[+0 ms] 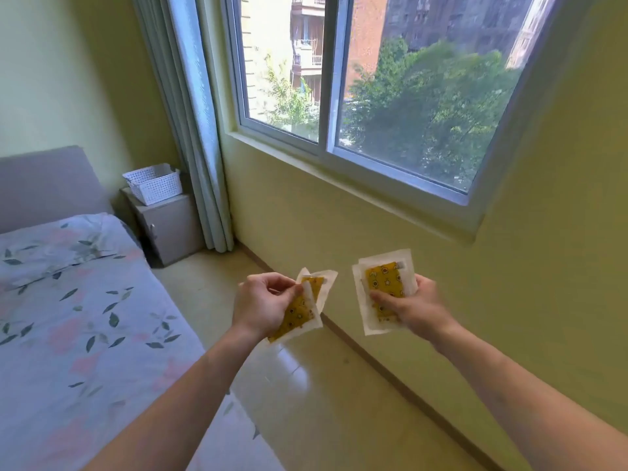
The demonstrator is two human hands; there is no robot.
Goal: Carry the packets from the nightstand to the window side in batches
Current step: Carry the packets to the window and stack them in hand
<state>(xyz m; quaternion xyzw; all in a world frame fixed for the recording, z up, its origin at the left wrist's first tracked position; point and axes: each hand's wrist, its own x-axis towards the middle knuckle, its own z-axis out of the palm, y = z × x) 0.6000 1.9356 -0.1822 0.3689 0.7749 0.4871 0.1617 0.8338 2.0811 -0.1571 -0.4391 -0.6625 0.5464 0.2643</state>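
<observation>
At the far left of the room we list the bed (pixel 68 300) with its floral cover, then the grey nightstand (pixel 170 226) in the corner carrying a white perforated basket (pixel 153 183); we cannot tell from here whether any packets remain in it. Next comes the pale curtain (pixel 200 130) hanging to the floor, then the window (pixel 356 96) with its sill (pixel 339 183) running along the yellow wall. In front of us, over the glossy floor (pixel 306 385), our left hand (pixel 263 305) is curled shut around the left packets (pixel 309 307), at least two clear sleeves with yellow printed inserts, fanned and overlapping, pinched between thumb and fingers. Well apart to the right, our right hand (pixel 413 309) grips the right packets (pixel 385 290), also at least two stacked sleeves, thumb pressed on the front and fingers behind. Both batches are held in the air below the sill and touch neither it nor the wall. We judge the carry close to its end, with the set-down not yet done. Risks noted: the slick sleeves may slide against each other and one may slip out of a fanned pinch, more so on the left where the overlap is loose; and the sill looks narrow, so a packet set near its edge could tip to the floor.
</observation>
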